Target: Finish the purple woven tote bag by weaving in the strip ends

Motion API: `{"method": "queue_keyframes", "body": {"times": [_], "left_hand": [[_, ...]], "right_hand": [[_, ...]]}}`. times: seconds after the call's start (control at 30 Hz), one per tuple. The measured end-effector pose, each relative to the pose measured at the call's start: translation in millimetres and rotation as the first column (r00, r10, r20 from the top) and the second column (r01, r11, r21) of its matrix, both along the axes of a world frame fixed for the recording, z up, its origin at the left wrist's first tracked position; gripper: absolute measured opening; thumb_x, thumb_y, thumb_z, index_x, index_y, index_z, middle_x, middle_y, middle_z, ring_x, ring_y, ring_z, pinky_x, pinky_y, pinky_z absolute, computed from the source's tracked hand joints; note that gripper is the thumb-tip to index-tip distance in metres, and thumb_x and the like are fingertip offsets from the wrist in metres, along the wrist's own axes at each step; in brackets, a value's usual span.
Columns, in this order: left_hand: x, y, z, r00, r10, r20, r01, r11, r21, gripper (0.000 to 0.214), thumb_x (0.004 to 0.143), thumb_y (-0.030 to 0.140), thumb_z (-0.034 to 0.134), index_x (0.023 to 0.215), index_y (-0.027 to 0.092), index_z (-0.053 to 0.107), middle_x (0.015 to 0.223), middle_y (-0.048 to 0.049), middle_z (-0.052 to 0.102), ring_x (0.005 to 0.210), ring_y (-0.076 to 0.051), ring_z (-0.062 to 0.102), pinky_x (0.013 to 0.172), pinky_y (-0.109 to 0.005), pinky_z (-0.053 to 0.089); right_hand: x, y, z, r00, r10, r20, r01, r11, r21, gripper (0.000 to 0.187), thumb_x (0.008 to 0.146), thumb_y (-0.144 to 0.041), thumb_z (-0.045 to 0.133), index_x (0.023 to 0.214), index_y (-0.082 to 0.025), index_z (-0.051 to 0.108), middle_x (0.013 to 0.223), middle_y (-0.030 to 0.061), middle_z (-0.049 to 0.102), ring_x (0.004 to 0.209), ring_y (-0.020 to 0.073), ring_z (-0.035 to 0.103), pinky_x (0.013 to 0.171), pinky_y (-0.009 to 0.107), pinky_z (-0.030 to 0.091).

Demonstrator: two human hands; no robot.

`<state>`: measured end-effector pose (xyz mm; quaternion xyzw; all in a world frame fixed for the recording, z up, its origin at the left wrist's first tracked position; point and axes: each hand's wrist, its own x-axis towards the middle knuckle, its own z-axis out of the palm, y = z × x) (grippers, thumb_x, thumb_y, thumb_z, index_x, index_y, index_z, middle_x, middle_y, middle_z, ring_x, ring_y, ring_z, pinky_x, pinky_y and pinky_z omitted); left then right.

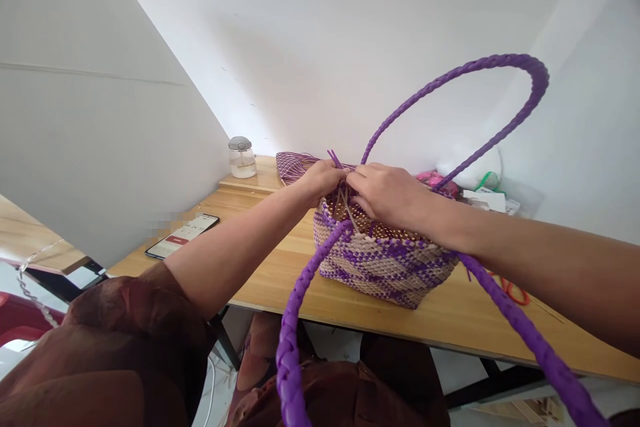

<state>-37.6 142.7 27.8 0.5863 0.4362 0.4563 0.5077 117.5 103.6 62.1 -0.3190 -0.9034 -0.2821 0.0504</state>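
A woven basket (385,263) in purple and beige stands on the wooden table, its mouth facing up. One braided purple handle (480,65) arches up behind it, and the other loops down toward my lap. At the far left corner of the rim, my left hand (325,180) pinches purple strips (335,159) whose ends stick up above the fingers. My right hand (383,190) meets it there with bent fingers over the opening; what its fingertips grip is hidden. Loose pale strips (351,211) hang just below the hands, inside the rim.
A phone (183,236) lies on the table (270,273) at the left. Farther back stand a lidded glass jar (243,159) and a flat woven piece (295,167). Orange-handled scissors (515,292) lie right of the basket. White and pink items (470,180) are piled behind it, against the wall.
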Motion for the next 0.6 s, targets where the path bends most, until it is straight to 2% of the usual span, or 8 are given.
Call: {"method": "queue_keyframes", "body": {"times": [0.07,0.17,0.23,0.4,0.5,0.6], "left_hand": [[0,-2,0.7,0.998,0.058,-0.022,-0.057,0.998,0.021,0.009,0.082,0.015,0.062,0.073,0.015,0.064,0.067,-0.0037,0.067,0.059,-0.015,0.061,0.06,-0.027,0.049],[2,-6,2.3,0.989,0.135,-0.053,-0.134,0.991,0.019,0.012,0.083,0.016,0.063,0.071,0.016,0.061,0.059,-0.0002,0.06,0.053,-0.013,0.056,0.058,-0.025,0.046],[3,-8,3.4,0.984,0.162,-0.071,-0.16,0.987,0.033,0.01,0.083,0.019,0.063,0.073,0.017,0.061,0.062,-0.0006,0.061,0.055,-0.013,0.056,0.058,-0.025,0.045],[2,-7,3.2,0.973,0.201,-0.112,-0.192,0.977,0.088,0.01,0.085,0.021,0.06,0.077,0.015,0.061,0.07,-0.0037,0.064,0.061,-0.013,0.056,0.06,-0.024,0.043],[2,-6,1.5,0.979,0.183,-0.095,-0.173,0.98,0.103,0.012,0.086,0.021,0.058,0.076,0.015,0.062,0.07,-0.0037,0.064,0.062,-0.013,0.057,0.059,-0.025,0.043],[3,-7,1.3,0.977,0.209,-0.046,-0.204,0.975,0.083,0.014,0.087,0.019,0.057,0.075,0.015,0.062,0.068,-0.0029,0.063,0.061,-0.013,0.056,0.059,-0.024,0.043]], "right_hand": [[1,-8,-2.3,0.998,-0.032,0.06,0.03,0.999,0.024,0.023,0.09,-0.011,0.044,0.099,-0.01,0.065,0.094,0.0146,0.069,0.087,0.025,0.063,0.069,0.033,0.044],[-3,-9,-9.9,0.979,-0.129,0.157,0.147,0.982,-0.115,0.022,0.089,-0.016,0.047,0.084,-0.013,0.068,0.077,0.013,0.069,0.074,0.0255,0.066,0.065,0.034,0.045],[-8,-3,-15.3,0.976,-0.154,0.151,0.178,0.97,-0.164,0.022,0.089,-0.02,0.049,0.085,-0.013,0.069,0.077,0.0135,0.07,0.074,0.0266,0.067,0.066,0.035,0.047],[-13,9,-18.3,0.979,-0.176,0.099,0.193,0.96,-0.203,0.023,0.088,-0.02,0.05,0.09,-0.012,0.071,0.087,0.015,0.072,0.076,0.0245,0.069,0.067,0.032,0.047],[-12,6,-15.9,0.985,-0.166,0.056,0.175,0.949,-0.263,0.025,0.089,-0.024,0.048,0.087,-0.013,0.07,0.083,0.0125,0.072,0.071,0.0214,0.066,0.063,0.029,0.042],[-13,2,-19.0,0.991,-0.109,0.071,0.128,0.922,-0.366,0.023,0.086,-0.018,0.047,0.077,-0.014,0.067,0.074,0.0093,0.069,0.064,0.0171,0.059,0.058,0.027,0.037]]}}
